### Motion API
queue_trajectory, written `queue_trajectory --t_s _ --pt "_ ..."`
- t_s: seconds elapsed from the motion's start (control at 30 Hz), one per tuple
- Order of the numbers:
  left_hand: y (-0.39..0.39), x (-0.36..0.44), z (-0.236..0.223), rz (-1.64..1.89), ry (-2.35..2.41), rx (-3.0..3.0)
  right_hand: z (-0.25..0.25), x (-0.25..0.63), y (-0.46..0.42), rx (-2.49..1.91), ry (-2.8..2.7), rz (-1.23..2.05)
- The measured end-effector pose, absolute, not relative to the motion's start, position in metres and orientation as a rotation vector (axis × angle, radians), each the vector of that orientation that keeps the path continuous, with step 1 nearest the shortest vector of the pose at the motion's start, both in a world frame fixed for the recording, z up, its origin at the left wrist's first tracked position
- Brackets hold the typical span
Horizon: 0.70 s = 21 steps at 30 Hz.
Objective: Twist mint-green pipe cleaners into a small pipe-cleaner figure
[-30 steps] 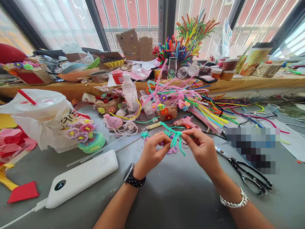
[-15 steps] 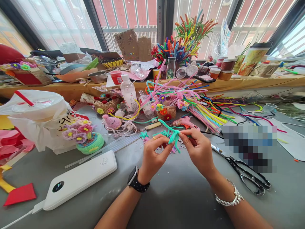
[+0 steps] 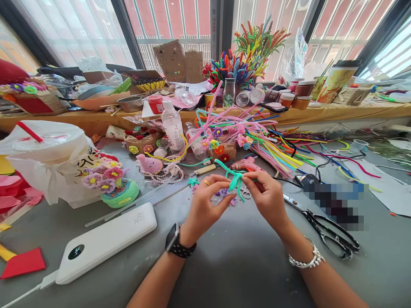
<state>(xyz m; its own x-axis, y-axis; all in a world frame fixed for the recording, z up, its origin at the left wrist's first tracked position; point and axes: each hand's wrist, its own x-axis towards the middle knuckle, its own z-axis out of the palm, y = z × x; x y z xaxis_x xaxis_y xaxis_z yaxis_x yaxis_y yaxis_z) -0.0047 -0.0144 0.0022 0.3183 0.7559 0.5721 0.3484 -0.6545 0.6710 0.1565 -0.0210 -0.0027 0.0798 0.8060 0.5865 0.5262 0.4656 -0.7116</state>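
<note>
A bundle of bent turquoise-green pipe cleaners point(image 3: 236, 182) is in the air above the grey table. My right hand point(image 3: 263, 192) pinches its right side between thumb and fingers. Close against its left side is my left hand point(image 3: 210, 203), with a gap between thumb and forefinger; whether a fingertip touches the bundle I cannot tell. Below and behind the hands lie a small green pipe-cleaner piece point(image 3: 192, 182), purple scraps point(image 3: 221, 192) and a small pair of scissors, of which a handle ring point(image 3: 246, 193) shows. A pink glue gun point(image 3: 245, 164) lies just behind.
Large black-handled scissors point(image 3: 332, 235) lie to the right, beside a blurred-out patch. A white power bank point(image 3: 107, 244) and a yarn flower pot point(image 3: 118, 192) are on the left. Loose pipe cleaners point(image 3: 276, 149), a plastic bottle point(image 3: 173, 128) and a bagged drink cup point(image 3: 51, 149) stand further back.
My left thumb and forefinger have come apart from their pinch on the green bundle. My right hand keeps its pinch. The view has shifted slightly.
</note>
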Motion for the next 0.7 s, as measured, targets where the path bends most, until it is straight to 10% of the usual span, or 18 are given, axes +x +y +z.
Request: queue_trajectory --t_s 0.7 --pt "-0.0053 -0.0084 0.0088 0.911 0.907 1.149 -0.0041 0.1496 -0.0243 -1.162 -1.779 0.223"
